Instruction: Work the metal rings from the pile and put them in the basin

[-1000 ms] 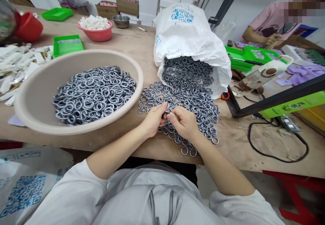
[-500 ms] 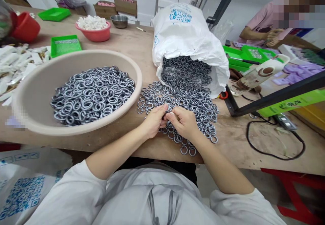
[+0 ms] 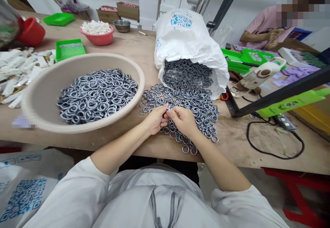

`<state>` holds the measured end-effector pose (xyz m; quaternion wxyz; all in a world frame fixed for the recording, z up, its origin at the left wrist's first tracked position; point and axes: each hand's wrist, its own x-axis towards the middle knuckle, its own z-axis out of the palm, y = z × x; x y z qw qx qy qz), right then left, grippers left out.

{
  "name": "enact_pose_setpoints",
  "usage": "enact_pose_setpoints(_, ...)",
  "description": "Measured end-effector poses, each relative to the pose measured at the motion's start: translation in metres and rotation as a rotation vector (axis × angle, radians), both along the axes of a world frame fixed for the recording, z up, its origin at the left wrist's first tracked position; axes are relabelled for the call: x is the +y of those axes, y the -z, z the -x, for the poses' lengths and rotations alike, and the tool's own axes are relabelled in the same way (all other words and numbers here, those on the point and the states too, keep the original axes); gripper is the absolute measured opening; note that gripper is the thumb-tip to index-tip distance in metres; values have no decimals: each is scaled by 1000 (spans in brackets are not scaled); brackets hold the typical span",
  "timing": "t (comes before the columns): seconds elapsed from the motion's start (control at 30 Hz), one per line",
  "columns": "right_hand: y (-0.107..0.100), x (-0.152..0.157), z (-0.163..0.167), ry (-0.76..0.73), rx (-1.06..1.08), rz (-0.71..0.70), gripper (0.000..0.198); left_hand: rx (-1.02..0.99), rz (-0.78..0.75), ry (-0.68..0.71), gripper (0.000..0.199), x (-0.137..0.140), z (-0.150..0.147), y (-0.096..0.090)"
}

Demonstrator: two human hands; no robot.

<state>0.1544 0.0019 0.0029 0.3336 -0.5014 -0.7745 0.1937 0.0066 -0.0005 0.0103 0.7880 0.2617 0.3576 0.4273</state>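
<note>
Two hands are working a single metal ring over a heap of rings on the table.

From the head camera, the left hand (image 3: 154,121) and right hand (image 3: 183,121) are meeting fingertip to fingertip, fingers closed in a pinch on one small ring (image 3: 168,109) held just above the loose pile of rings (image 3: 190,107) that is spilling from a white sack (image 3: 188,42) lying on its side. A wide beige basin (image 3: 85,125) is sitting just left of the hands, holding more rings. The ring is looking light, stiff and smooth, likely slippery, so it is probably best pinched across its rim from both sides. Across the table (image 3: 239,142) another person's hands are working apart.
</note>
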Motion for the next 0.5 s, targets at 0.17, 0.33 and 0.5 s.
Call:
enact_pose_setpoints(0.17,-5,21,-19,252,176,-57,59,-19,-75,176,37,-11,3,-8)
enact_pose_setpoints(0.33,-15,10,-9,-1,270,-49,50,121,-213,24,32,-18,-4,-21)
enact_pose_setpoints(0.5,-9,10,-11,56,442,-55,46,539,-529,13,29,-28,24,-70)
